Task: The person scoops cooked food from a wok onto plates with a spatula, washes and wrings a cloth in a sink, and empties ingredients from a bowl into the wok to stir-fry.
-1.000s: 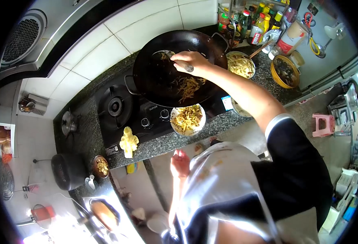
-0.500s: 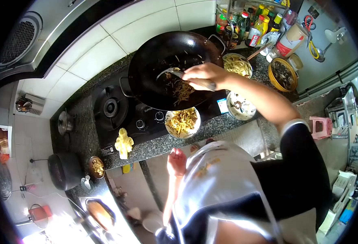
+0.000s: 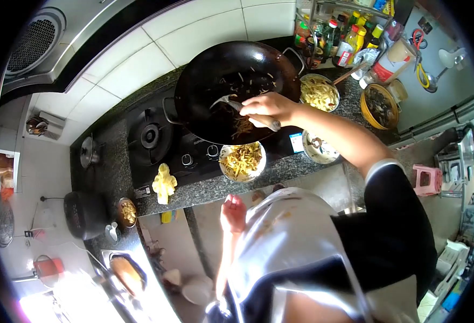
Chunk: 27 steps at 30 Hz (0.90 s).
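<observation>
A metal wok spatula [image 3: 225, 100] is in my right hand [image 3: 272, 109], the fingers closed round its handle. Its blade dips into the black wok [image 3: 204, 59] on the stove. Brown shreds of food [image 3: 242, 127] lie in the lower part of the wok, partly hidden by my hand and the handle. My left hand [image 3: 233, 213] hangs by the apron [image 3: 280, 237] with its fingers curled in, and nothing shows in it. Just in front of the wok, nearest to that hand, stands a white bowl [image 3: 264, 167] of yellow strips mixed with darker bits.
Right of the wok stand a bowl of pale shreds [image 3: 319, 92], a patterned bowl [image 3: 328, 155] and a yellow basin [image 3: 365, 107]. Bottles [image 3: 347, 46] crowd the rack behind. A yellow cloth [image 3: 164, 184] lies at the counter edge beside the bare burner [image 3: 150, 136].
My right hand and the spatula have shifted slightly, with the handle end lower. The brown shreds sit more under the hand. The whole view has turned a little; my left hand stays by the apron.
</observation>
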Each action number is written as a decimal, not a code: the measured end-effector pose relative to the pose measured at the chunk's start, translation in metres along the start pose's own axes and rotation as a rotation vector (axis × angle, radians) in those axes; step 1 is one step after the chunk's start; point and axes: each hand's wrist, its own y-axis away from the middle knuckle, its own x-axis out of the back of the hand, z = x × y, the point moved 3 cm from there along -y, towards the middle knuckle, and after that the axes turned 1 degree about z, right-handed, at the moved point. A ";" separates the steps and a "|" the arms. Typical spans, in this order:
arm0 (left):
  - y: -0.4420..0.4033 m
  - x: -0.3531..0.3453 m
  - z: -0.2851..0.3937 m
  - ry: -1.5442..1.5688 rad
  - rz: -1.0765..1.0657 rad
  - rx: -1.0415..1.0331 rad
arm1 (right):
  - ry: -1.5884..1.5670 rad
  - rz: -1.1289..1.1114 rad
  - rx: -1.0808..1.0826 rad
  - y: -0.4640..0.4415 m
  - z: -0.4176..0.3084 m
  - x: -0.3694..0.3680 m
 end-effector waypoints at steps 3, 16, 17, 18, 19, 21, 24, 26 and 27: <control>0.003 0.004 -0.001 0.010 -0.010 -0.056 | 0.213 -0.084 0.376 0.026 -0.029 0.021; 0.009 -0.004 -0.010 0.062 0.008 -0.068 | -0.682 0.010 -0.265 -0.056 0.055 -0.007; 0.010 -0.004 -0.010 0.063 0.013 -0.072 | -0.611 -0.054 -0.325 -0.048 0.046 -0.005; 0.011 -0.004 -0.012 0.049 0.003 -0.075 | -0.537 -0.121 -0.386 -0.032 0.027 0.001; 0.012 -0.004 -0.013 0.038 -0.006 -0.078 | -0.119 -0.160 -0.160 -0.016 0.004 0.011; 0.011 0.001 -0.018 0.065 0.022 -0.089 | 0.246 -0.088 0.257 0.010 -0.013 0.026; 0.003 0.016 -0.023 0.090 0.031 -0.073 | 0.269 -0.031 0.239 0.010 -0.014 0.043; 0.002 0.008 -0.029 0.094 0.016 -0.048 | 0.280 0.118 0.216 -0.012 0.000 0.044; 0.002 0.005 -0.032 0.096 0.066 -0.066 | 0.330 0.166 0.207 -0.024 0.013 0.043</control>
